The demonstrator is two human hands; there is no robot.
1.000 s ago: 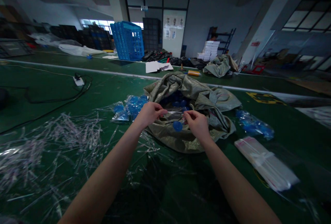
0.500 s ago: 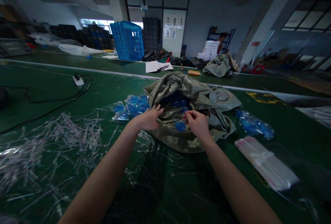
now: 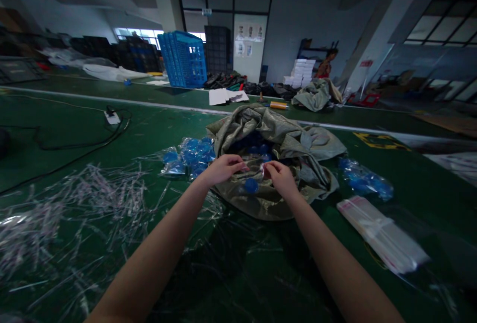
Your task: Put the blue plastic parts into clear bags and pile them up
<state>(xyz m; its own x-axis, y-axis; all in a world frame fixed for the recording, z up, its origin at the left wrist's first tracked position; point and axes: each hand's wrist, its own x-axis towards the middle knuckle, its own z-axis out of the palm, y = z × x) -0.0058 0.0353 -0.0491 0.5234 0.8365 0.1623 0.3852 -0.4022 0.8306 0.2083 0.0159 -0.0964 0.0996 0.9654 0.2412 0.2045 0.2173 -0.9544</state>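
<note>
A grey-green woven sack (image 3: 261, 208) lies with its mouth toward me, blue round pieces (image 3: 253, 149) visible inside. Over its front fold hangs a small clear plastic bag (image 3: 257, 170) with a blue round piece (image 3: 251, 185) in its lower part. My left hand (image 3: 224, 169) pinches the bag's upper left side between thumb and fingers. At the upper right, the fingertips of my right hand (image 3: 281, 178) are closed on it too. The bag's exact edges are hard to make out. Left of the sack sit several bagged blue pieces (image 3: 190, 154).
Thin clear plastic strips (image 3: 108, 194) are strewn over the green table (image 3: 156, 124) on the left. At right are a bundle of flat clear bags (image 3: 383, 233) and more bagged blue pieces (image 3: 367, 180). A blue crate (image 3: 182, 59) stands behind; a person (image 3: 326, 64) is at the back right.
My left hand has moved right and closed its outspread fingers on the bag. The blue piece has shifted slightly left and down. More of the person at the back now shows.
</note>
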